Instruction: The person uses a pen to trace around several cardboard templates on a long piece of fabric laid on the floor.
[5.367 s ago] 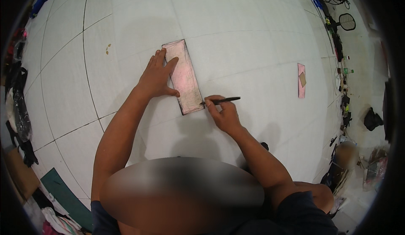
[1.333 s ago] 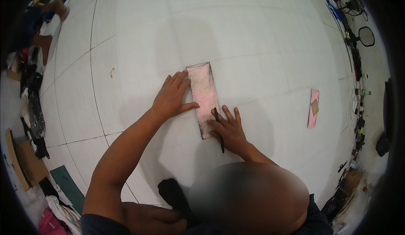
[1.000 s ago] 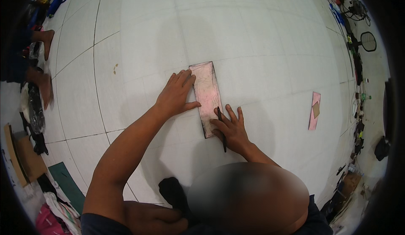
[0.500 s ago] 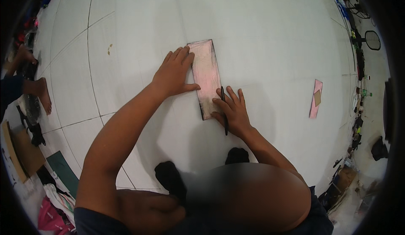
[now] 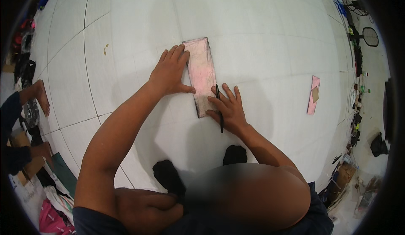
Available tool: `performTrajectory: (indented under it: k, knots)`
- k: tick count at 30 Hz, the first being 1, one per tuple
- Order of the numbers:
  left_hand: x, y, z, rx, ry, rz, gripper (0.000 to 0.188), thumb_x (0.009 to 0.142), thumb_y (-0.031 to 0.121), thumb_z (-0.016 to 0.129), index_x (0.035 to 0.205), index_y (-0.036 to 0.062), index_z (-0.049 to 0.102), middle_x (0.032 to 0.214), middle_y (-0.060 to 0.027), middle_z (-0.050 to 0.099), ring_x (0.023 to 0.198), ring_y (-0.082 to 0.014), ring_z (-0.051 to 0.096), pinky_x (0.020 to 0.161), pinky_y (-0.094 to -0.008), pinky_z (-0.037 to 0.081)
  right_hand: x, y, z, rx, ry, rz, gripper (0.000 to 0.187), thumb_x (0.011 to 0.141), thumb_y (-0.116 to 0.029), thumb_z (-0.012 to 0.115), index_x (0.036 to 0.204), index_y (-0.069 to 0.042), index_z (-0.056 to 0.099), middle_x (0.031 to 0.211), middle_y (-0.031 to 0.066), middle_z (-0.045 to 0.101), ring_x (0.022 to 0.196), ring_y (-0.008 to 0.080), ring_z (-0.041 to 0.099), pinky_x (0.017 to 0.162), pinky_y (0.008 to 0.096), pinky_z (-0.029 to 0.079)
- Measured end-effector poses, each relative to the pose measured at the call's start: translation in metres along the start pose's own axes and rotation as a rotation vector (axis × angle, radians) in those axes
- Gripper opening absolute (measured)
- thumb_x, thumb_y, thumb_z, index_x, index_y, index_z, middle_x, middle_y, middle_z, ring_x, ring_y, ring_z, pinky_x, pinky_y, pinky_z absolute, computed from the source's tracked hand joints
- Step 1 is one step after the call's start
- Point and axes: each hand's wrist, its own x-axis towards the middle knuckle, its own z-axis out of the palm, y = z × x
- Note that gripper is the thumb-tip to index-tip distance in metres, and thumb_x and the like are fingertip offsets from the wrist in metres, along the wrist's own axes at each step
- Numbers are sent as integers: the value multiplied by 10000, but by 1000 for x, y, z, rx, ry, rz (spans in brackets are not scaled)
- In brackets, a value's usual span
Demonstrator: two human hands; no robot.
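Note:
A long pink rectangular piece with dark, smudged edges (image 5: 200,68) lies on the white tiled floor in front of me. My left hand (image 5: 168,72) rests along its left edge, fingers stretched toward the upper corner and thumb on the lower part of that side. At the lower right edge is my right hand (image 5: 230,107), its fingers fanned and the thumb and index finger touching the piece. A slim black pen (image 5: 221,123) is tucked between the fingers of that hand, pointing up along the piece's side. The pen's middle is partly hidden by the fingers.
A narrower pink strip with a brown patch (image 5: 313,96) lies to the right. Another person's bare foot (image 5: 43,96) is at the left. A green board (image 5: 64,172) and a pink bag (image 5: 52,216) lie at lower left. Assorted items line the right wall, including a racket-shaped object (image 5: 370,37).
Both hands keep nearly the same places on the pink piece, and the whole view has shifted slightly. At the left, the other person's limbs have moved.

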Motion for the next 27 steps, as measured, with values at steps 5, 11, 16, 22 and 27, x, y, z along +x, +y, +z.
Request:
performTrajectory:
  k: [5,11,16,22,27]
  knots:
    - [0,2,-4,-17,-33,-13,1182,656,627,910,1537,33,392,1622,-256,326,1534,-419,293,1274,-542,259,1,-4,-2,-14,-33,25,483,904,-344,797,1331,-174,645,1579,73,510,1506,400,374,1232,677,198]
    - [3,6,-8,-23,-38,-3,1175,651,599,922,1559,78,388,1613,-263,323,1521,-427,309,1272,-551,255,-2,-1,-2,-59,-9,-1,449,917,-373,784,1290,-159,654,1573,73,506,1511,378,357,1225,673,223]
    - [0,11,-10,83,-31,35,1216,650,558,941,1570,22,354,1640,-279,289,1542,-425,288,1278,-524,265,1,-4,0,-65,4,-15,448,913,-379,789,1279,-158,654,1565,78,506,1508,374,355,1222,671,231]
    - [10,14,-6,34,-133,29,1232,689,533,929,1574,-50,302,1648,-298,281,1544,-449,288,1267,-472,316,0,-2,1,-67,-1,-7,432,917,-374,782,1272,-162,655,1569,76,496,1504,382,361,1225,670,222]
    - [10,18,-9,85,-183,22,1286,678,576,921,1576,-77,273,1644,-336,256,1547,-466,273,1272,-482,300,1,-4,0,-46,-13,-2,411,928,-367,770,1262,-157,655,1571,76,499,1507,387,359,1230,669,207]
